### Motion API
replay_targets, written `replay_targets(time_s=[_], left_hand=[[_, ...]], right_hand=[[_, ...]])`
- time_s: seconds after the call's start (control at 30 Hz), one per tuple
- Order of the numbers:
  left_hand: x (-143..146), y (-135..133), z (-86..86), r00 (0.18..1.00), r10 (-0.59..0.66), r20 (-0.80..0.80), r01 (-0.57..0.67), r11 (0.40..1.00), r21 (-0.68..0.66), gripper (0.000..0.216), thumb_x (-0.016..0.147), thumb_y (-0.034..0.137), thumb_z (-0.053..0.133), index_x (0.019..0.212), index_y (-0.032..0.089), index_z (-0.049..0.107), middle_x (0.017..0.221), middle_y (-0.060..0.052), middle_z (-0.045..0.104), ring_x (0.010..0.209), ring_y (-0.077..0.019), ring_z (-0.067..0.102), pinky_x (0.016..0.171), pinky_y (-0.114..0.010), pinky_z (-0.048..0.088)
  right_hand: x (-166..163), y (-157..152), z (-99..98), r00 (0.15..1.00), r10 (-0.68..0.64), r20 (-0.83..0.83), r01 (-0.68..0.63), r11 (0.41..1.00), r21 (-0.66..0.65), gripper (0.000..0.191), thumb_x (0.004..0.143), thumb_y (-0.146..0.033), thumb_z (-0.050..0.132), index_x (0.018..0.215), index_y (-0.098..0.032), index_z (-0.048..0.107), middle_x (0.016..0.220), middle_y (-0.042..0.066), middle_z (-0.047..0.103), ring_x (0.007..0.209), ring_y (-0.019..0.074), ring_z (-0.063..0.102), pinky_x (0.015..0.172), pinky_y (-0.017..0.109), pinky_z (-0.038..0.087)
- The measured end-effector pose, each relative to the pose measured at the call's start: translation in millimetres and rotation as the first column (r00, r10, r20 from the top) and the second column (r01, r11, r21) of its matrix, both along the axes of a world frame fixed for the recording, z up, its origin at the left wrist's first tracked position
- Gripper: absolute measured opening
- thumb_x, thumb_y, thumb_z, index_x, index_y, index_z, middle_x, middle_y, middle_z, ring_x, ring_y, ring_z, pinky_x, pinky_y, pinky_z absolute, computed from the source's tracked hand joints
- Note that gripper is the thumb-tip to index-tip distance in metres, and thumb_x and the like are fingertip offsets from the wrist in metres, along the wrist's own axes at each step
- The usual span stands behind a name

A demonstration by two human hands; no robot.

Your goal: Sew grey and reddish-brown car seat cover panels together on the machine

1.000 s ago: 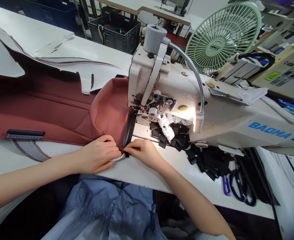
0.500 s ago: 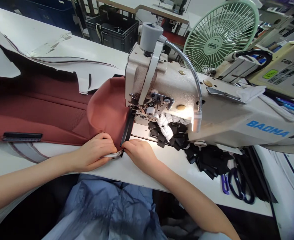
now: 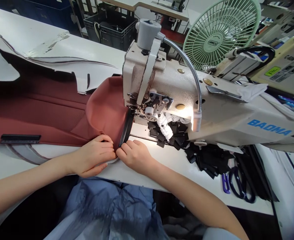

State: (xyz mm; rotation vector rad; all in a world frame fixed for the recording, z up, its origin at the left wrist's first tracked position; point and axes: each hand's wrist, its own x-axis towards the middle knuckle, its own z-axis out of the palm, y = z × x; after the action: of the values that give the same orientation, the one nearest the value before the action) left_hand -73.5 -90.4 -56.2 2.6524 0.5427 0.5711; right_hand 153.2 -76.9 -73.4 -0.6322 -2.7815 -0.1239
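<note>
A large piece of reddish-brown fabric (image 3: 49,113) lies on the white table, bulging up beside the head of the cream sewing machine (image 3: 176,90). A black strip (image 3: 126,129) runs along its edge from under the machine head toward me. My left hand (image 3: 94,156) is closed, pinching the near corner of the fabric with a bit of white lining under it. My right hand (image 3: 134,155) is closed too, fingers pressed on the near end of the black strip. Both hands touch each other at the fabric's corner.
A pile of small black pieces (image 3: 204,160) and white clips (image 3: 165,126) lies under the machine arm. Scissors (image 3: 239,185) rest at the right. A green fan (image 3: 219,33), a control box (image 3: 284,71) and a dark crate (image 3: 109,26) stand behind. White pattern pieces (image 3: 62,63) lie at left.
Both hands have slid slightly left and come together at the fabric corner. The white lining under my left hand shows less, and the black strip's near end is covered by my right fingers.
</note>
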Motion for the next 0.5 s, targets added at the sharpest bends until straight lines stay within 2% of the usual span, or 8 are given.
replay_targets(time_s=[0.07,0.17,0.23,0.33,0.4,0.5], left_hand=[[4,-1,-0.1,0.999,0.015,-0.031,-0.013,0.998,0.061,0.014,0.089,0.021,0.037,0.091,0.020,0.050,0.074,-0.003,0.056,0.072,-0.0210,0.049,0.085,-0.041,0.037],[9,-2,-0.6,0.998,0.042,-0.054,-0.035,0.990,0.133,0.011,0.087,0.019,0.039,0.087,0.020,0.050,0.074,-0.003,0.057,0.073,-0.0208,0.048,0.087,-0.041,0.037],[10,-3,-1.4,0.997,0.048,-0.059,-0.039,0.989,0.143,0.010,0.087,0.021,0.040,0.085,0.020,0.049,0.075,-0.003,0.057,0.074,-0.0209,0.048,0.089,-0.042,0.038],[9,-4,-3.6,0.997,0.052,-0.064,-0.043,0.990,0.137,0.011,0.087,0.025,0.040,0.082,0.021,0.048,0.074,-0.003,0.057,0.073,-0.0207,0.049,0.090,-0.043,0.039],[7,-6,-4.9,0.996,0.074,-0.051,-0.066,0.987,0.147,0.015,0.088,0.027,0.039,0.087,0.021,0.052,0.077,-0.004,0.061,0.077,-0.0212,0.053,0.094,-0.043,0.039],[5,-12,-5.1,0.978,0.208,-0.001,-0.203,0.956,0.212,0.027,0.090,0.028,0.039,0.103,0.019,0.060,0.098,-0.008,0.069,0.098,-0.0242,0.061,0.105,-0.046,0.035]], right_hand=[[-2,0,-2.3,1.000,0.005,-0.025,-0.004,1.000,0.027,0.030,0.100,-0.009,0.039,0.078,-0.020,0.056,0.069,0.002,0.053,0.069,0.0172,0.045,0.058,0.032,0.029],[0,-7,-4.9,0.994,-0.056,-0.090,0.062,0.996,0.068,0.026,0.100,-0.010,0.041,0.084,-0.019,0.059,0.077,0.004,0.057,0.070,0.0172,0.046,0.059,0.032,0.032],[2,-12,-6.1,0.990,-0.075,-0.120,0.084,0.994,0.069,0.023,0.101,-0.012,0.042,0.090,-0.017,0.061,0.080,0.004,0.059,0.071,0.0167,0.047,0.060,0.032,0.034],[6,-19,-6.9,0.994,-0.048,-0.094,0.053,0.998,0.046,0.026,0.102,-0.011,0.041,0.085,-0.018,0.059,0.075,0.003,0.057,0.071,0.0159,0.050,0.057,0.031,0.035],[8,-22,-6.5,0.997,-0.031,-0.066,0.034,0.998,0.043,0.027,0.101,-0.008,0.041,0.082,-0.019,0.057,0.073,0.002,0.057,0.070,0.0153,0.052,0.054,0.030,0.033],[13,-32,-4.0,0.997,-0.046,-0.061,0.051,0.996,0.074,0.018,0.099,-0.012,0.045,0.098,-0.014,0.063,0.085,0.007,0.066,0.066,0.0142,0.054,0.051,0.029,0.033]])
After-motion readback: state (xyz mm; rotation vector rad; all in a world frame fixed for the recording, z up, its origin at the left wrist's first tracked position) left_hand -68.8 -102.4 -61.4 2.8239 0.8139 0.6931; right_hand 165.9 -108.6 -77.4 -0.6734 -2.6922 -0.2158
